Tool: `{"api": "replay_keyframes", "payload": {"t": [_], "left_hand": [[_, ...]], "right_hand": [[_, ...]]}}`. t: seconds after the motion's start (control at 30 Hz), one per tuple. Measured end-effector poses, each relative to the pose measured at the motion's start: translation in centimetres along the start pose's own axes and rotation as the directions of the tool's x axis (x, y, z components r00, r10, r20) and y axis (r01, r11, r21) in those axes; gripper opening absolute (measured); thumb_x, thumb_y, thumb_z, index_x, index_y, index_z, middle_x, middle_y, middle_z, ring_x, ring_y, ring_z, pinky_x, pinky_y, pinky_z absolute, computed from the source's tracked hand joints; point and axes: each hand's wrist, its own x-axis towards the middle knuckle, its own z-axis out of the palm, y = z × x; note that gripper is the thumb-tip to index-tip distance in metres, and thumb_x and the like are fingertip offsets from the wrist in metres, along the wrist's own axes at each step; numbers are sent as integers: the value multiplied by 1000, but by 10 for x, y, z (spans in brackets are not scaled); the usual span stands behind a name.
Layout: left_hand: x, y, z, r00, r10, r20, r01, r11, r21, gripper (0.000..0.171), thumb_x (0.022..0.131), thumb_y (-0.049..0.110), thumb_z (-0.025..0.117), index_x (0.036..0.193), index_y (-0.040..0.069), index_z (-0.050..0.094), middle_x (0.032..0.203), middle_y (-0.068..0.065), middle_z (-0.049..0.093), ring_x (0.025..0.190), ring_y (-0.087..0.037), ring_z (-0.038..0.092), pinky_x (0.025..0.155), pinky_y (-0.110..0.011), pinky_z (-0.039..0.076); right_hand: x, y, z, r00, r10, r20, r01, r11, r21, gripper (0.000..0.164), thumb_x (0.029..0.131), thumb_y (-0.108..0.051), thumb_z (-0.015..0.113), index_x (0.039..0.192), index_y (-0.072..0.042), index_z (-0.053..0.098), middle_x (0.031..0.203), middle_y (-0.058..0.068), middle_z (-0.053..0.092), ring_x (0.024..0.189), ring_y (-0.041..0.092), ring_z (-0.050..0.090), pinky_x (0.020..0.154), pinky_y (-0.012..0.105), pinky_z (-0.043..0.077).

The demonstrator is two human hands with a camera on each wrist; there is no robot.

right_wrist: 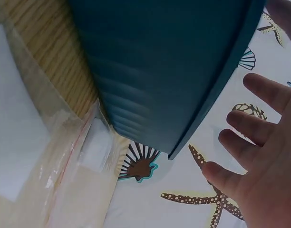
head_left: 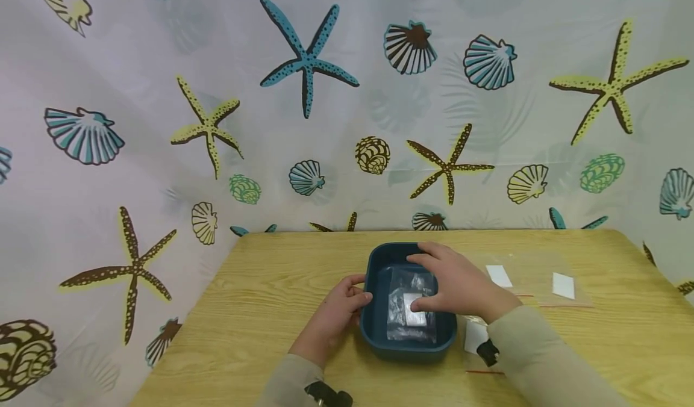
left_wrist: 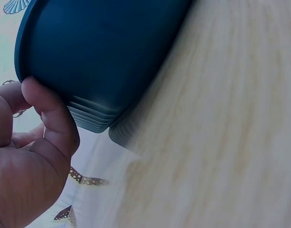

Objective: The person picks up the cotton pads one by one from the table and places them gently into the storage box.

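Observation:
A dark blue plastic bin point(head_left: 409, 354) stands on the wooden table. Inside it lies a clear plastic bag point(head_left: 398, 329) with a white rectangle on it. At the bin's left side my left hand point(head_left: 343, 304) holds the wall near the rim; in the left wrist view, the hand point(left_wrist: 36, 147) has its thumb against the outside of the bin point(left_wrist: 102, 47). Above the bin's right part hovers my right hand point(head_left: 452, 280), its fingers spread and nothing visible between them. The right wrist view shows that hand point(right_wrist: 264, 142) apart from the bin wall point(right_wrist: 169, 71).
Right of the bin, clear zip bags with white rectangles lie on the table: one bag point(head_left: 476, 336) close beside it, partly under the right forearm, and others point(head_left: 564, 286) farther back. A curtain point(head_left: 336, 148) printed with shells and starfish hangs behind the table point(head_left: 260, 298).

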Motion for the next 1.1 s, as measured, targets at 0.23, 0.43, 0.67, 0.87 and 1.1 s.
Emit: {"api": "replay_keyframes", "payload": {"t": [0.23, 0.43, 0.67, 0.87, 1.1], "left_hand": [[0, 1, 1, 1000, -9, -1, 9, 1000, 6, 49, 103, 11, 56, 149, 3, 41, 114, -24, 60, 82, -23, 66, 63, -29, 53], [-1, 1, 2, 1000, -12, -3, 12, 1000, 7, 49, 103, 11, 56, 149, 3, 41, 113, -23, 60, 80, -22, 64, 62, -28, 51], [-2, 1, 1, 1000, -8, 0, 8, 1000, 9, 49, 104, 11, 56, 149, 3, 40, 113, -22, 60, 79, -21, 62, 62, -28, 50], [-1, 0, 1, 1000, -22, -4, 22, 1000, 2, 49, 104, 12, 57, 149, 5, 41, 113, -21, 60, 81, -22, 63, 63, -28, 51], [-1, 1, 1, 1000, -22, -3, 22, 1000, 2, 50, 104, 13, 57, 150, 4, 41, 113, -22, 60, 81, -22, 63, 63, -29, 51]], "right_hand": [[-6, 8, -4, 1000, 6, 18, -6, 1000, 9, 90, 78, -68, 75, 151, -21, 50, 161, 14, 32, 145, 40, 31, 110, 61, 34], [-13, 18, -6, 1000, -1, 8, 1, 1000, 6, 93, 77, -72, 73, 151, -21, 49, 161, 14, 33, 145, 41, 31, 110, 62, 33], [-22, 32, -6, 1000, 22, 7, -22, 1000, 1, 99, 75, -82, 66, 152, -23, 48, 160, 13, 33, 144, 41, 33, 108, 63, 34], [-34, 47, -10, 999, 36, -5, -36, 999, -18, 91, 80, -66, 75, 153, -21, 46, 159, 16, 35, 143, 44, 33, 107, 67, 33], [-52, 73, -19, 996, 88, -12, -88, 995, -55, 90, 83, -70, 68, 154, -20, 45, 158, 20, 34, 142, 47, 32, 106, 67, 33]]}}
